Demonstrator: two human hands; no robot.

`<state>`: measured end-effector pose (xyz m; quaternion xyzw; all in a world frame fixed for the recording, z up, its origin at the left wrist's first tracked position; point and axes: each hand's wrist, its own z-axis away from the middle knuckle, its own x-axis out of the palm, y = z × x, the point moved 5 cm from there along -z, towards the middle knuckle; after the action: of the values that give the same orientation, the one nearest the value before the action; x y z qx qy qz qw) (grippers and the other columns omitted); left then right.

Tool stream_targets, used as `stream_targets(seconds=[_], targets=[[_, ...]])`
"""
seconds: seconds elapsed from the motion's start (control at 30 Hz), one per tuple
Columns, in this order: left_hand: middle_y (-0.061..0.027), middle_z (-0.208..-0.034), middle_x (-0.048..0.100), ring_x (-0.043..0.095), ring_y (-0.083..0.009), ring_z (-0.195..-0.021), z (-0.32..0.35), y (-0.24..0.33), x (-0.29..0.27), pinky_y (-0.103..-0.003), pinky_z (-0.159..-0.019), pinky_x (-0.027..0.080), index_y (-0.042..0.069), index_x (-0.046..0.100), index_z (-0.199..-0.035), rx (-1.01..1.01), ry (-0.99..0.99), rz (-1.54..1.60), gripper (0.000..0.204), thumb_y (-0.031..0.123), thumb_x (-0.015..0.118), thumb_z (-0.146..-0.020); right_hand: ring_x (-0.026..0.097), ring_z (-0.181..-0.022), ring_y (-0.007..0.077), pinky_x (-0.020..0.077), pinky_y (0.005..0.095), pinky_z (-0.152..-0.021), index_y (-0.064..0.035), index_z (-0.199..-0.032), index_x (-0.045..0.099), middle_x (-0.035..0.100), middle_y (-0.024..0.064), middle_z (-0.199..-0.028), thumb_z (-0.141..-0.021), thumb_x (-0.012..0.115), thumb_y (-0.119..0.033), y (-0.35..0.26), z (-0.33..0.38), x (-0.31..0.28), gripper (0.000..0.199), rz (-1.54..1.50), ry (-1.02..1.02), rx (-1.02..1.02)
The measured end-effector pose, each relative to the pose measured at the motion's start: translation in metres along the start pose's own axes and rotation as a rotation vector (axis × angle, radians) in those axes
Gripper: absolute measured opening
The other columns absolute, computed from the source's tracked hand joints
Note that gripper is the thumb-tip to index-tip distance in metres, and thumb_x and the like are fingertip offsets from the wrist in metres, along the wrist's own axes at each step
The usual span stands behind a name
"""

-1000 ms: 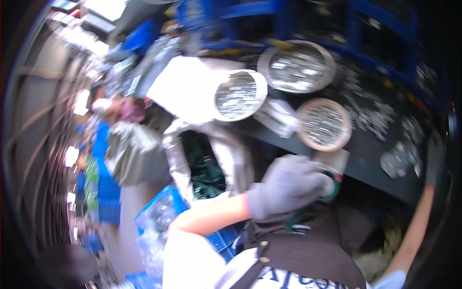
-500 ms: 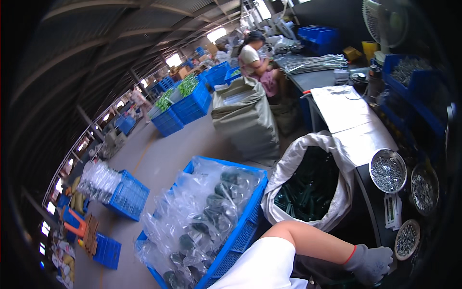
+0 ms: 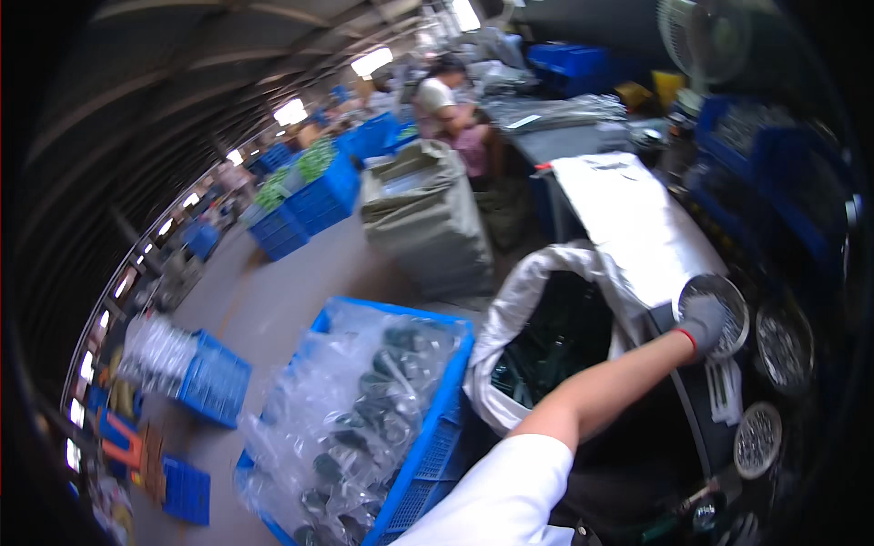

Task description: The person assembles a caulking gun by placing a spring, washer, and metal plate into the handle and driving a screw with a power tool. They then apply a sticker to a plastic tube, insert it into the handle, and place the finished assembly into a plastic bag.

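My left hand (image 3: 705, 320), in a grey glove with a red cuff, is over a round dish (image 3: 739, 300) of small shiny metal parts. Its fingers are blurred against the parts, so their grip does not show. What looks like a bit of grey glove, my right hand (image 3: 746, 528), shows dimly at the bottom right edge. Beside it lies a dark green piece with a clear, shiny round end (image 3: 703, 517). Two more dishes of metal parts, a darker one (image 3: 785, 348) and a smaller one (image 3: 757, 440), stand close by.
A white sack (image 3: 492, 364) holds dark green pieces. Left of it stands a blue crate (image 3: 435, 464) with bagged green items. White sheeting (image 3: 628, 218) covers part of the bench. Farther off are a grey-green bale (image 3: 428, 218), a seated person (image 3: 451, 114) and a fan (image 3: 696, 41).
My left hand has moved up and away, from beside the smallest dish to the large one. The whole view has shifted, and the green piece now shows at the lower right.
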<state>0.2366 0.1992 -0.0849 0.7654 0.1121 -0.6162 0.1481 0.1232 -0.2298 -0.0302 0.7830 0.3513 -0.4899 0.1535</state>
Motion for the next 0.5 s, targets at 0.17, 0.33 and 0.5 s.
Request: stream_targets(seconds=[0.17,0.33,0.5], targets=[[-0.0168,-0.088,0.071,0.067,-0.0309,-0.083,0.008,0.018,-0.035,-0.043,-0.08,0.053,0.006,0.074,-0.086,0.182,0.065,0.255,0.021,0.018,0.056,-0.086,0.05,-0.122,0.0366,0.0327,0.0477,-0.108,-0.0073,-0.127,0.059,0.055,0.0172,-0.13,-0.079,0.066,-0.015,0.042,0.027,0.021,0.049,-0.154,-0.126,0.362],[-0.0167,-0.088,0.069,0.065,-0.0345,-0.087,0.019,-0.03,-0.06,-0.042,-0.082,0.051,0.005,0.072,-0.091,0.192,0.241,0.196,0.017,0.014,0.064,-0.08,0.059,-0.107,0.028,0.0442,0.0379,-0.096,-0.004,-0.116,0.062,0.06,0.014,-0.115,-0.072,0.071,-0.011,0.003,-0.027,-0.028,0.045,-0.605,0.142,0.412],[-0.0145,-0.097,0.067,0.064,-0.0317,-0.091,0.021,-0.015,-0.068,-0.04,-0.082,0.051,0.005,0.069,-0.097,0.241,0.372,0.241,0.018,0.018,0.061,-0.089,0.061,-0.099,0.0272,0.0464,0.0374,-0.091,-0.0076,-0.111,0.065,0.062,0.0106,-0.109,-0.069,0.077,-0.013,-0.039,-0.032,-0.036,0.044,-0.882,-0.055,0.309]])
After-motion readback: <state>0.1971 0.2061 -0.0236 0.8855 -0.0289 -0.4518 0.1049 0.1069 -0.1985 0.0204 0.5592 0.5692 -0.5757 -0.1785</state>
